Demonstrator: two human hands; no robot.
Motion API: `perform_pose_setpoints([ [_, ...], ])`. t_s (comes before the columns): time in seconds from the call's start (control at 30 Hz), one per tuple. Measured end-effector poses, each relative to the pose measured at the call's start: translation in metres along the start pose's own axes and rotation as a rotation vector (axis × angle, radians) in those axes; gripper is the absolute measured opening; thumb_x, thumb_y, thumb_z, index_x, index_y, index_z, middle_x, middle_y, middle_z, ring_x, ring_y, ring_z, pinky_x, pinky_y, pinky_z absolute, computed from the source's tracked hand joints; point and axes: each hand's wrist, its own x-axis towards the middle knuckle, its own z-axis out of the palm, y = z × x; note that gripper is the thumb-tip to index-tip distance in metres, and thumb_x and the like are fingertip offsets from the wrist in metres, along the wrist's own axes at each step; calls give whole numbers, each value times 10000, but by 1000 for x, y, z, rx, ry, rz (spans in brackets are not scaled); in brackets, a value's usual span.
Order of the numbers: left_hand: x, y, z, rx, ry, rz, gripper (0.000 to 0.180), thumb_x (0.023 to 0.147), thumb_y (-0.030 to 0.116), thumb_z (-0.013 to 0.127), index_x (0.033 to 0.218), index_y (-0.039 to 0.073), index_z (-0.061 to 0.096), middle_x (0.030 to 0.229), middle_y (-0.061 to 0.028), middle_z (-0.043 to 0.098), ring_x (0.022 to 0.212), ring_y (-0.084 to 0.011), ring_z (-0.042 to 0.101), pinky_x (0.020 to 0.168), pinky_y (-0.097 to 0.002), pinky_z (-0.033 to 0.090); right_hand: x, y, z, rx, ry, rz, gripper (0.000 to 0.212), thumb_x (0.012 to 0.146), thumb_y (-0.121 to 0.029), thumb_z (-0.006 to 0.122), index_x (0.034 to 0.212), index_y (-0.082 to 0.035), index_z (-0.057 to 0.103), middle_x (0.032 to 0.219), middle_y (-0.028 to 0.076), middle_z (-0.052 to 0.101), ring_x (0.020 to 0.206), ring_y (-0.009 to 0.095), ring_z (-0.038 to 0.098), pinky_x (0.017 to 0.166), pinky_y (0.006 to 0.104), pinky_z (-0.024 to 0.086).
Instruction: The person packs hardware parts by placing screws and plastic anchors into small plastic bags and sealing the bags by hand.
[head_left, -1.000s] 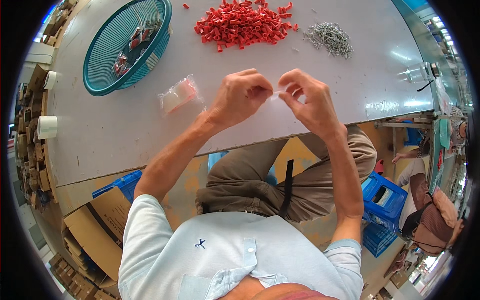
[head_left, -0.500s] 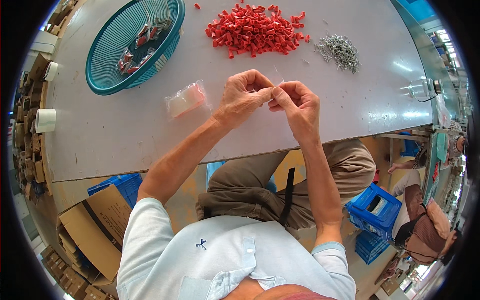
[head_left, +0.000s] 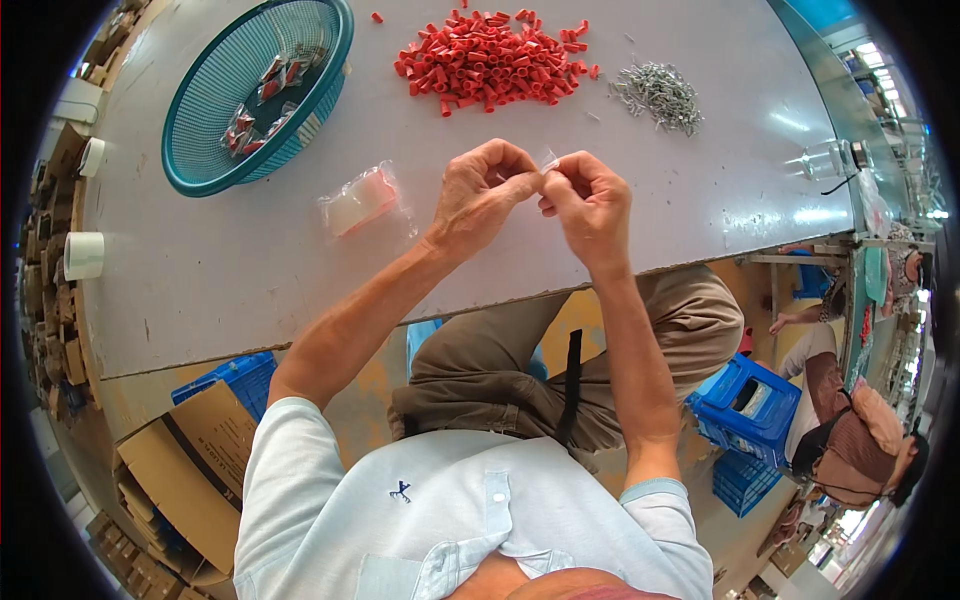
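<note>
Over the table, my left hand (head_left: pixel 487 195) and my right hand (head_left: pixel 590 207) meet fingertip to fingertip. Between them they pinch a small clear plastic bag (head_left: pixel 548 157), most of it hidden by the fingers. Whether anything lies inside it I cannot tell. Left of my left hand lies a clear packet (head_left: pixel 362 203) of flat, whitish pieces with a pink edge. Beyond the hands spreads a heap of short red plastic tubes (head_left: pixel 495 62). To its right is a smaller pile of silvery screws (head_left: pixel 660 97).
A teal mesh basket (head_left: pixel 180 178) with several small filled bags stands at the far left of the grey table (head_left: pixel 250 280). Tape rolls (head_left: pixel 84 256) sit along the left edge, a clear jar (head_left: pixel 828 160) at the right. Below are a cardboard box (head_left: pixel 200 455) and blue crates (head_left: pixel 745 408); another person sits at right.
The bag's clear film shows more plainly above my fingertips, and the fingers have shifted slightly on it. The whole table scene has slid a little to the left in view.
</note>
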Motion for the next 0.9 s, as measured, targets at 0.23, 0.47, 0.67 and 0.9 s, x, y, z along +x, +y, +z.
perform_pose_setpoints([
  [0.23, 0, -8, 3, 217, 231, 151, 67, 962, 43, 701, 1001, 12, 656, 858, -18, 670, 744, -75, 603, 666, -265, 513, -9, -2, 19, -379, 101, -351, 66, 823, -54, 711, 862, -21, 671, 756, 114, 670, 595, 207, 653, 571, 356, 526],
  [0.47, 2, -10, 10, 194, 145, 218, 73, 990, 32, 697, 1038, -11, 663, 867, -49, 703, 766, -106, 682, 694, -276, 557, -11, -3, 10, -442, 91, -359, 63, 832, -67, 712, 870, -22, 688, 774, 102, 698, 613, 212, 676, 586, 352, 547],
  [0.67, 4, -12, -7, 103, 120, 51, 92, 1011, 17, 686, 1099, -10, 685, 932, -41, 723, 789, -88, 674, 717, -236, 573, 13, 6, -17, -364, 23, -421, 107, 892, -99, 734, 974, -37, 765, 852, 122, 739, 684, 224, 719, 641, 352, 570],
  [0.9, 15, -19, 11, 187, 134, 192, 59, 959, 14, 703, 1017, 17, 710, 859, -26, 711, 770, -81, 662, 698, -246, 546, 91, 28, -84, -1038, 79, -521, 224, 860, -151, 798, 1056, -44, 781, 978, 133, 718, 861, 334, 714, 754, 449, 578],
])
